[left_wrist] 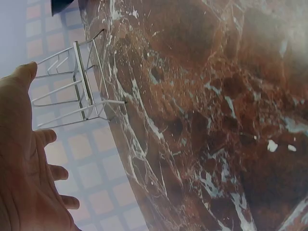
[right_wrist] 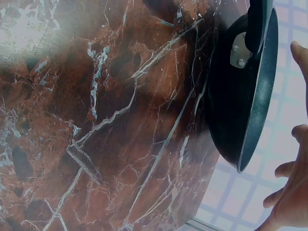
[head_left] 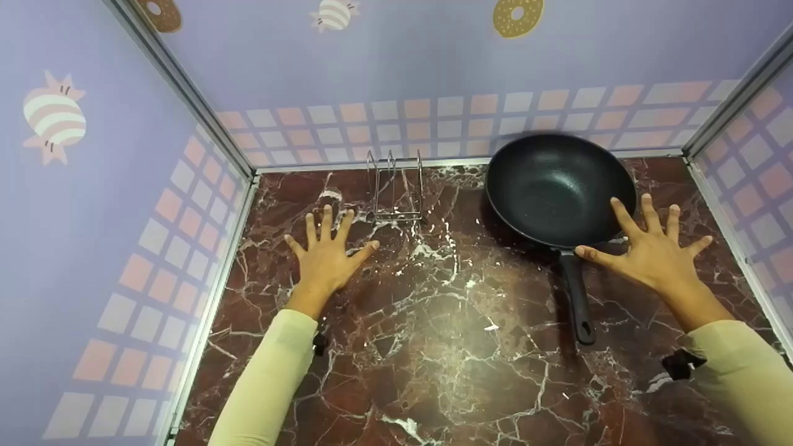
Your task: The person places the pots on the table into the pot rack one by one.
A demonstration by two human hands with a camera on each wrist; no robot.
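A black frying pan (head_left: 557, 192) with a long black handle (head_left: 577, 300) sits at the back right of the marbled surface. My right hand (head_left: 660, 257) is spread wide beside it, thumb near the handle's base; in the right wrist view a gap shows between the hand (right_wrist: 293, 187) and the pan (right_wrist: 236, 106). My left hand (head_left: 327, 257) is also spread, fingers apart, with nothing in it. Beyond it, to the right, a wire rack (head_left: 396, 192) stands by the back wall. The left wrist view has the rack (left_wrist: 86, 82) past the fingers of the left hand (left_wrist: 29, 159).
A dark red marbled tabletop (head_left: 403, 334) with white veins lies under everything. Patterned panels (head_left: 433, 68) enclose it at the back and both sides. Small white bits (head_left: 491, 327) are scattered on the surface. Metal edging (head_left: 210, 310) runs along the left side.
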